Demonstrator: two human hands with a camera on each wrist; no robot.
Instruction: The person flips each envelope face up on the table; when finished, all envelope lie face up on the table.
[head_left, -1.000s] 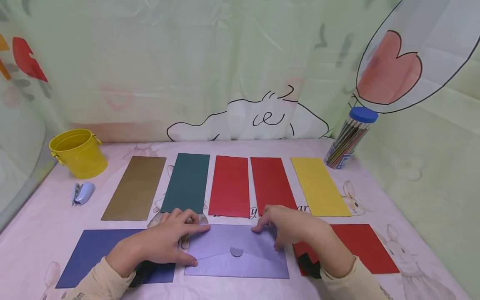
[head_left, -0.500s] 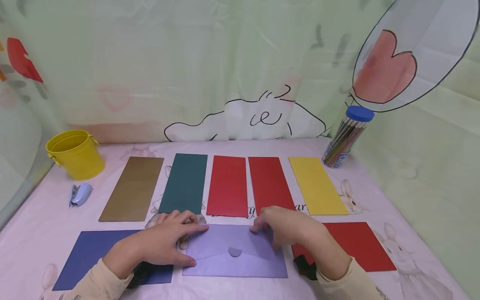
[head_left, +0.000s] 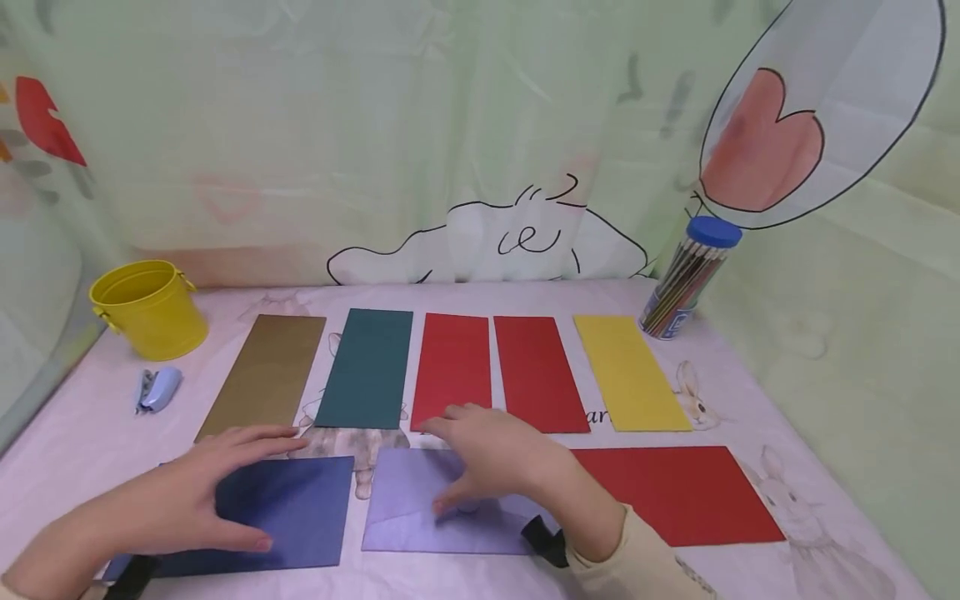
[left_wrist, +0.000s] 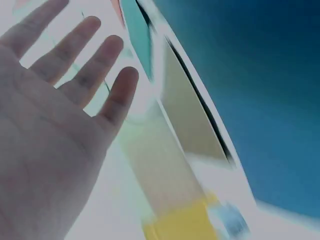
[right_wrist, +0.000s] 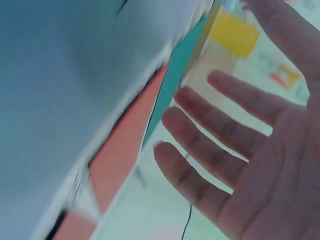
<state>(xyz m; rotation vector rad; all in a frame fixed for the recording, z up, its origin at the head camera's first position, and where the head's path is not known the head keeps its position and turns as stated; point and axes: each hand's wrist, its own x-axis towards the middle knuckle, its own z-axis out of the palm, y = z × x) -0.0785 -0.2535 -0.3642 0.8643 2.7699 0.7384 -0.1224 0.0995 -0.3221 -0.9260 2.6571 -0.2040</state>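
The lavender envelope (head_left: 401,504) lies flat on the pink printed surface (head_left: 420,579), at the near middle. It is a pale, smooth rectangle set lengthwise from side to side, with a faint flap line crossing it and a small round closure partly hidden by the right thumb. To the left of it, just apart, lies the blue rectangle (head_left: 303,504), plain and deep in colour, its left part covered by the left hand (head_left: 187,500). That hand's fingers are extended, with the thumb spread well away from the index finger; nothing is held.

The right hand (head_left: 480,454) is over the lavender envelope, fingers extended and thumb apart from them, gripping nothing. Whether either hand touches the paper below, I cannot tell. The two hands are well apart. A plain red rectangle (head_left: 678,496) lies to the right of the envelope.

For writing, black script on the surface shows the letters "ar" between a red sheet (head_left: 542,375) and the yellow sheet (head_left: 632,373). The pencil jar (head_left: 678,292) has a blue lid and a blue label whose text is too small to read.
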